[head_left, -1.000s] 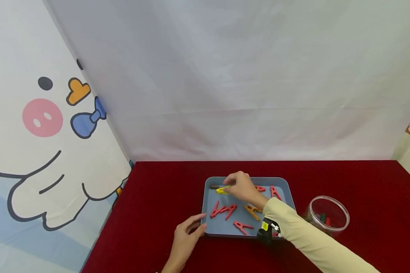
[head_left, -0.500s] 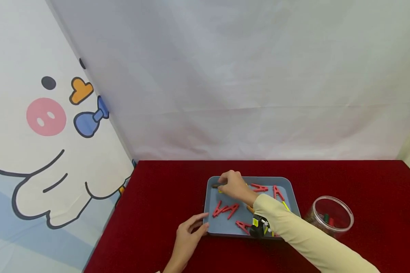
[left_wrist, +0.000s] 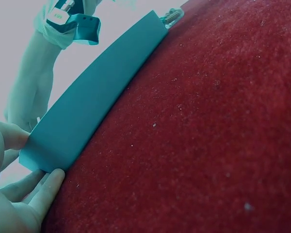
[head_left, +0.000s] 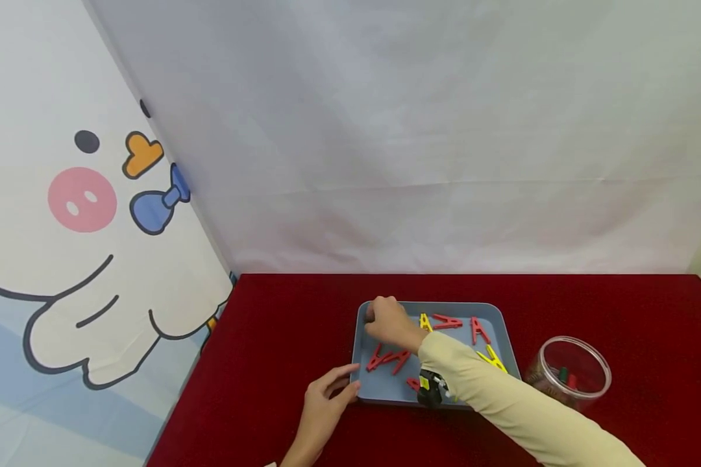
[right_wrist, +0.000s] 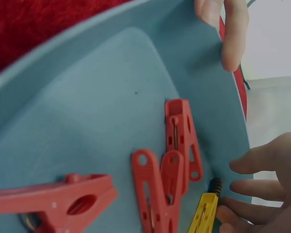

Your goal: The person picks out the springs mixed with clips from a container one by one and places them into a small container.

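My left hand (head_left: 322, 403) holds the near left side of a blue-grey tray (head_left: 380, 386), its thumb and a finger at the rim and outer wall (left_wrist: 87, 97). Inside the tray, my right hand (head_left: 389, 323) reaches into the far left corner. Its fingertips are right at a dark, ridged, screw-like piece (right_wrist: 216, 185) beside a yellow clothespin (right_wrist: 202, 216); I cannot tell whether they pinch the piece. Red clothespins (right_wrist: 183, 141) lie near that hand, partly overlapping. More yellow clothespins (head_left: 493, 359) and red ones show along the tray's right side. My right forearm hides part of the tray.
A clear round jar (head_left: 600, 386) stands right of the tray, with green and red pieces inside. A dark red cloth (head_left: 286, 337) covers the table. Behind it hangs a white curtain (head_left: 420, 143), and a cartoon-printed sheet (head_left: 29, 259) is at the left.
My right hand has moved left from over the yellow clothespin into the tray's far left corner, and clothespins on the right have come into sight. The left hand stays on the tray.
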Demonstrator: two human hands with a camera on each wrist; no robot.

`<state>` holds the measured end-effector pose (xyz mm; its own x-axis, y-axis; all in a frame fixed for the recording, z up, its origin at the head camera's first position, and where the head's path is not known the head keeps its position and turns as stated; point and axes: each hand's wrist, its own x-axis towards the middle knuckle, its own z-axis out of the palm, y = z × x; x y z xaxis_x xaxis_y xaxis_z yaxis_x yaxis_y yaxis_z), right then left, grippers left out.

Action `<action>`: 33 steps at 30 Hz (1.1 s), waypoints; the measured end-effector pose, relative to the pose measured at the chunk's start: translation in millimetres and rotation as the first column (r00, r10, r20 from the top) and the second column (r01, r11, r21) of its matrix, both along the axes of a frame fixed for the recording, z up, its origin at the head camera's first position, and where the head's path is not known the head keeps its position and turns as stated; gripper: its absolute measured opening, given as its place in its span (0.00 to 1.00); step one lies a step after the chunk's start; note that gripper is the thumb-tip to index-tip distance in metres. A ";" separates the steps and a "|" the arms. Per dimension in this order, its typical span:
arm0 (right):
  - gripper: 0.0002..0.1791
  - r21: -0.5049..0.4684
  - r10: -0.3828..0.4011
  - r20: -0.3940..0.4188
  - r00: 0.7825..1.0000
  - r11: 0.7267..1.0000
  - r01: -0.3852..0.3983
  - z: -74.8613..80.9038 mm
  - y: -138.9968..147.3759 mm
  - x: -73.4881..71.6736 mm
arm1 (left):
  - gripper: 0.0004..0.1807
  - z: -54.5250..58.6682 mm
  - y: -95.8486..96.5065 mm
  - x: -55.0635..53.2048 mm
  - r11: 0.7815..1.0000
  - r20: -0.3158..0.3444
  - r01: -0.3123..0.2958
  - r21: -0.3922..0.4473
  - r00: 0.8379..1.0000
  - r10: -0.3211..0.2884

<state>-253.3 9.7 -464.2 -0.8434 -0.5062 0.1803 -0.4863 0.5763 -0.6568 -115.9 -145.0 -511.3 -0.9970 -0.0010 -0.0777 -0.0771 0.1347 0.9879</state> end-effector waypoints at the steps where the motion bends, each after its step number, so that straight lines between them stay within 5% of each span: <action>1: 0.22 0.004 0.001 -0.004 1.000 1.000 -0.001 0.8 -1.2 0.2 | 0.18 0.2 0.0 0.0 1.000 -0.003 0.000 0.000 1.000 0.000; 8: 0.20 0.027 0.031 -0.006 0.999 0.999 -0.031 2.4 -4.8 -0.7 | 0.18 2.6 -0.4 -0.4 1.000 -0.019 -0.001 0.000 1.000 0.001; 12: 0.06 0.033 0.035 -0.017 0.999 0.999 -0.035 1.8 -5.1 -0.9 | 0.18 3.1 -1.3 -0.2 1.000 -0.029 -0.001 0.006 1.000 0.001; 17: 0.15 0.010 0.038 -0.016 0.999 0.999 -0.038 -0.7 -4.3 0.7 | 0.19 2.1 -1.9 0.0 1.000 -0.008 0.002 0.008 1.000 -0.002; 33: 0.12 0.057 0.059 -0.010 0.998 0.997 -0.058 -12.2 -6.7 0.4 | 0.19 2.7 -2.3 0.2 1.000 -0.005 0.013 -0.001 1.000 -0.013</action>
<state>-252.9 3.0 -476.4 -0.8099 -0.5644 0.1594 -0.5278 0.5829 -0.6178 -115.7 -147.2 -508.6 -0.9973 0.0118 -0.0730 -0.0707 0.1362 0.9882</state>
